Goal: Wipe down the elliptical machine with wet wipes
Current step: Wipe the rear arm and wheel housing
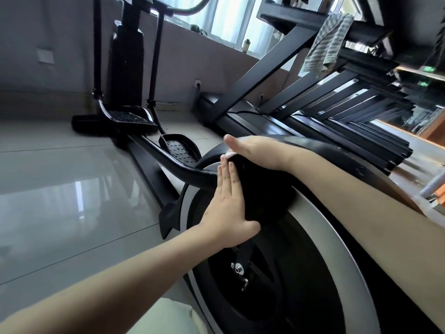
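No text, label, brand or number can be read; two small green lit signs (428,68) at right are blurred.

The flywheel cover (265,194) at the centre is finished in smooth, glossy black plastic, ringed by a matt silver band (337,249). The pedals (180,148) are studded, the floor tiles (60,189) at the left are polished glossy, and woven cloth (330,42) is hung upper right.
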